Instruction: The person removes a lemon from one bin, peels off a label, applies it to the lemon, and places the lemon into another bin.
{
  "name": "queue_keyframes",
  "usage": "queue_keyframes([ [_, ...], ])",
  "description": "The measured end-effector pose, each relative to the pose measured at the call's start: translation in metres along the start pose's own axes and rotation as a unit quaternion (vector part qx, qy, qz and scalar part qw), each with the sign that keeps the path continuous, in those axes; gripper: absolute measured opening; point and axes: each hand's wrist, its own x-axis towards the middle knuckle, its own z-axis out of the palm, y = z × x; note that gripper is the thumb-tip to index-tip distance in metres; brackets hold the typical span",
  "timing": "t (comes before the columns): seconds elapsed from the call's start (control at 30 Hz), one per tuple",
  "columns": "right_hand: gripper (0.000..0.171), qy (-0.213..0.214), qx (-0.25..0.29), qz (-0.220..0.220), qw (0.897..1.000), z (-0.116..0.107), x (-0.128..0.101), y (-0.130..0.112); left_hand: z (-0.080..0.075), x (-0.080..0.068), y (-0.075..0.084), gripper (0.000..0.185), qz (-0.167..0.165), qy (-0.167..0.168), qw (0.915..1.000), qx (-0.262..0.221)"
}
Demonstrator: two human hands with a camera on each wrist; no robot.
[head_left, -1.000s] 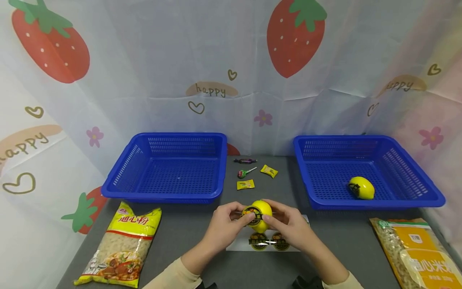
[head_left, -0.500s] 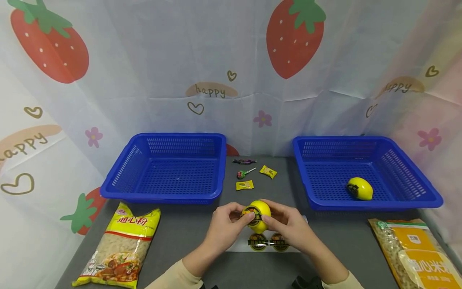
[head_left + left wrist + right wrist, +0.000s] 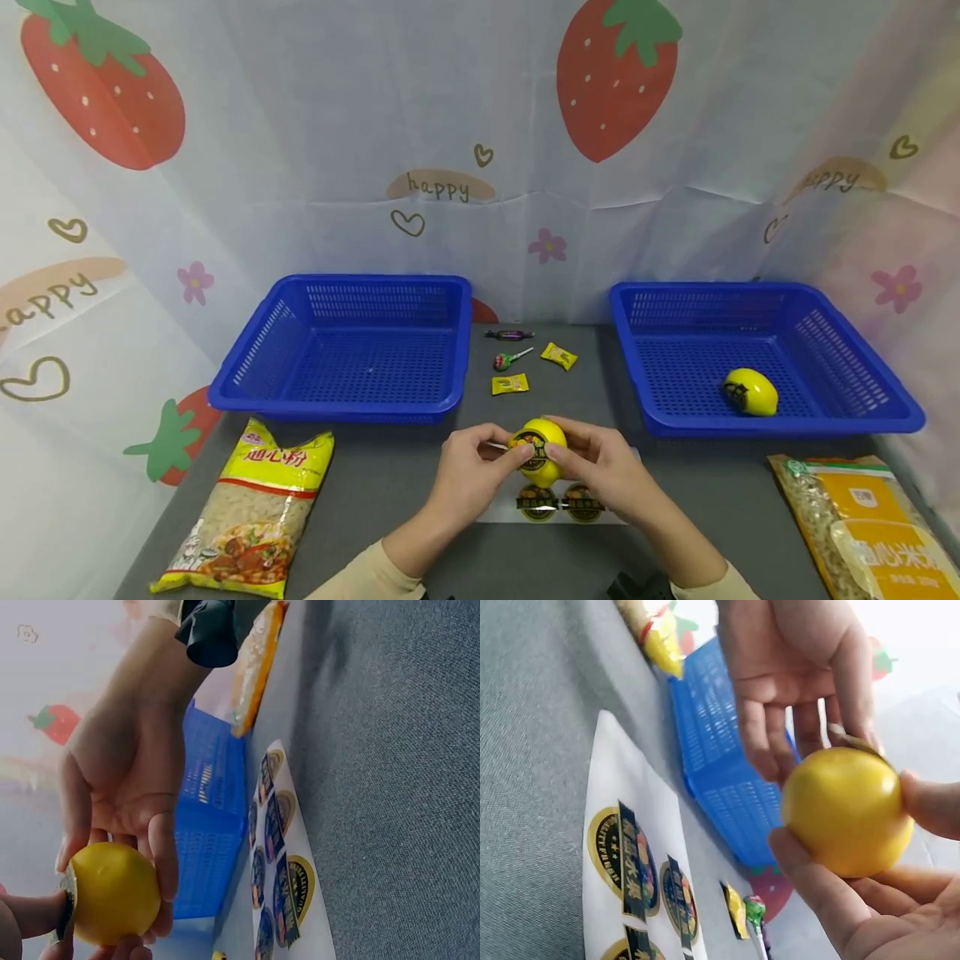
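Observation:
A yellow lemon (image 3: pixel 542 450) with a dark round sticker (image 3: pixel 531 447) on it is held just above a white sticker sheet (image 3: pixel 551 505) at the table's front middle. My right hand (image 3: pixel 576 454) grips the lemon (image 3: pixel 112 894) from the right and below. With thumb and finger, my left hand (image 3: pixel 501 445) pinches the sticker's left edge against the lemon (image 3: pixel 847 810). The left hand's other fingers (image 3: pixel 804 720) hang loosely behind it. A second stickered lemon (image 3: pixel 750 392) lies in the right blue basket (image 3: pixel 855 412).
An empty blue basket (image 3: pixel 247 392) stands at the back left. Several small candies (image 3: pixel 510 383) lie between the baskets. A yellow pasta bag (image 3: pixel 251 508) lies front left and an orange one (image 3: pixel 870 521) front right. A strawberry-print cloth walls the table on three sides.
Both hands stay at the lemon. The left thumb has slid slightly right along the sticker, which now lies closer on the lemon's skin.

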Motion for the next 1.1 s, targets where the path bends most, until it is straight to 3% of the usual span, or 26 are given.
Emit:
queue_keyframes([
  [0.1,0.059,0.034,0.015,0.039,0.999,0.003,0.001,-0.002,0.001,0.000,0.000,0.027,0.001,0.017,0.9998,-0.005],
  [0.2,0.052,0.081,-0.017,0.055,0.995,0.006,0.001,-0.004,0.001,0.001,0.000,0.027,0.009,0.032,0.9994,0.003],
  [0.3,0.047,0.101,-0.053,0.051,0.992,0.008,0.002,-0.005,0.002,0.000,0.000,0.025,0.011,0.050,0.9987,0.009],
  [0.47,0.052,0.101,-0.089,0.029,0.991,0.012,0.002,-0.008,0.003,0.001,0.001,0.024,0.026,0.075,0.9968,0.008],
  [0.63,0.050,0.117,-0.107,0.018,0.987,0.012,0.001,-0.011,0.003,0.001,0.003,0.023,0.034,0.076,0.9965,0.005],
  [1.1,0.051,0.071,-0.043,0.010,0.996,0.004,-0.002,-0.012,-0.001,0.002,0.006,0.021,0.014,0.067,0.9975,-0.014],
])
